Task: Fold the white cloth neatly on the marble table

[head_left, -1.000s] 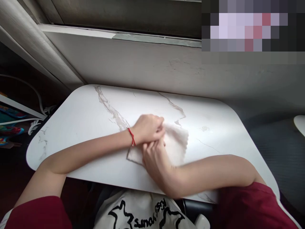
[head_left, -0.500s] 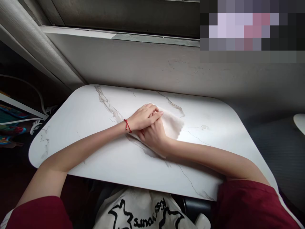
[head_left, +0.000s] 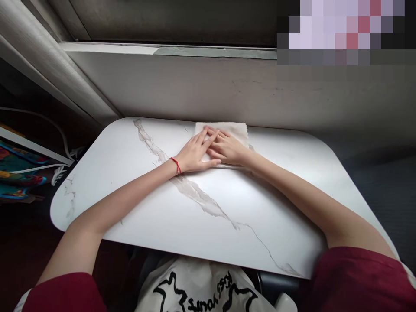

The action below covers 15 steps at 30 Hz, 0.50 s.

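Cloth now sits farther toward 12 o'clock, reaching far edge of table, so pressure likely falls there. Your left hand, splayed, overlaps your right hand; both press flat on cloth, neither pinching it.

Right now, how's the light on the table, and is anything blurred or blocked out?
Head view: the table is brightly lit, with soft shadow under the right forearm; in the same view, left hand, right hand and cloth look fairly sharp; at the head view's upper right, a pixelated patch hides detail.
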Available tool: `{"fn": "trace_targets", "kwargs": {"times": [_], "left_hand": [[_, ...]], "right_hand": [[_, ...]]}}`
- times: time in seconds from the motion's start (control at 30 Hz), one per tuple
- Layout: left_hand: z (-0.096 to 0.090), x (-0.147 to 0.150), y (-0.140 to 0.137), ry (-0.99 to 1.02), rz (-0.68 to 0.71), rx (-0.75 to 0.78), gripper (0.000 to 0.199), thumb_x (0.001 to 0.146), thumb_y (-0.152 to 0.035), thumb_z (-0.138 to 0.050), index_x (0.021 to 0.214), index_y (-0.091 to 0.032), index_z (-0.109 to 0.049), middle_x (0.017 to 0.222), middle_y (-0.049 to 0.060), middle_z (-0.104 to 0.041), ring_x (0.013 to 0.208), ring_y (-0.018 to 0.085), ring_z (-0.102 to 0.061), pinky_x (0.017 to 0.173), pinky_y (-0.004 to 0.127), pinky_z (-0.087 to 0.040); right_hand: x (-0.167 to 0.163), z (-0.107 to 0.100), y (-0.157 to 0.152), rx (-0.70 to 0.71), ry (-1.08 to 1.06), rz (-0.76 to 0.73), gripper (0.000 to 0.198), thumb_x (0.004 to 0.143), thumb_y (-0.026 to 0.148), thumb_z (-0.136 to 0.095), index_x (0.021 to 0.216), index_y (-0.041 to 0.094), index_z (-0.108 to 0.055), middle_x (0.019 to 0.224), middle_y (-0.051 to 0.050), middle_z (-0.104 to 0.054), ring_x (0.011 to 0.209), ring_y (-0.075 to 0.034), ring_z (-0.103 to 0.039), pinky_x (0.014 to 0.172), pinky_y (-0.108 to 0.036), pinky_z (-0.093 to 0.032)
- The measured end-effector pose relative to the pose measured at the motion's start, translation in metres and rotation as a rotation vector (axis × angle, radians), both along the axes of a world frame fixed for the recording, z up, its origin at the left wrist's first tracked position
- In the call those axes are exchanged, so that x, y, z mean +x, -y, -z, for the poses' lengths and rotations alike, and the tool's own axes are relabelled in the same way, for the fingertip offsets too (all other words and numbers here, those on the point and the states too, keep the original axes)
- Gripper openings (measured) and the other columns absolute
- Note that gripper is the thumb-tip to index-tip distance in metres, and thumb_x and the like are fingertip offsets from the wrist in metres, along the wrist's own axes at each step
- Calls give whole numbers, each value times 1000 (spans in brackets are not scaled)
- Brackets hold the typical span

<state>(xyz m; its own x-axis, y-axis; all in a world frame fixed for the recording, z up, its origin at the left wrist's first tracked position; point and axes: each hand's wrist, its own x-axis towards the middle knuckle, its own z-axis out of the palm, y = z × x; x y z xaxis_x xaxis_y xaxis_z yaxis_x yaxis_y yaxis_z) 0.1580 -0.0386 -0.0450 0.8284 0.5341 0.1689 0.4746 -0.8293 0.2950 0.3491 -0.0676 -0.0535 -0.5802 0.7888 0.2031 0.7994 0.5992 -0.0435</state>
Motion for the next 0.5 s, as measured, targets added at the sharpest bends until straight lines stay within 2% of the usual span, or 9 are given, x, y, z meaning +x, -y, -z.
{"fn": "trace_targets", "kwargs": {"times": [0.13, 0.27, 0.37, 0.5], "left_hand": [[4, 10, 30, 11, 54, 9, 102, 85, -63, -63, 161, -11, -19, 168, 26, -13, 157, 38, -11, 124, 55, -22], [10, 21, 76, 31, 141, -36, 102, 87, -65, -59, 161, -10, -17, 168, 27, -4, 157, 40, -2, 124, 57, -19], [12, 22, 113, 20, 247, -51, 102, 89, -70, -53, 162, -11, -14, 168, 26, 0, 157, 41, 3, 125, 57, -19], [11, 23, 152, -22, 368, 21, 101, 89, -72, -50, 162, -11, -16, 168, 27, -10, 156, 43, -2, 125, 54, -20]], "right_hand": [[17, 7, 34, 56, 13, 17, 50, 100, 24, -33, 139, 5, -57, 160, -23, -36, 154, -30, -26, 121, -57, -29], [26, 10, 94, 103, 7, 55, 50, 97, 22, -38, 140, 5, -57, 161, -23, -34, 155, -31, -25, 120, -56, -34], [24, 9, 150, 139, -7, 101, 55, 95, 21, -38, 148, 9, -49, 164, -20, -29, 156, -30, -22, 119, -56, -36], [17, 6, 210, 135, 18, 178, 65, 94, 20, -41, 158, 12, -33, 167, -19, -20, 156, -32, -19, 118, -56, -38]]}}
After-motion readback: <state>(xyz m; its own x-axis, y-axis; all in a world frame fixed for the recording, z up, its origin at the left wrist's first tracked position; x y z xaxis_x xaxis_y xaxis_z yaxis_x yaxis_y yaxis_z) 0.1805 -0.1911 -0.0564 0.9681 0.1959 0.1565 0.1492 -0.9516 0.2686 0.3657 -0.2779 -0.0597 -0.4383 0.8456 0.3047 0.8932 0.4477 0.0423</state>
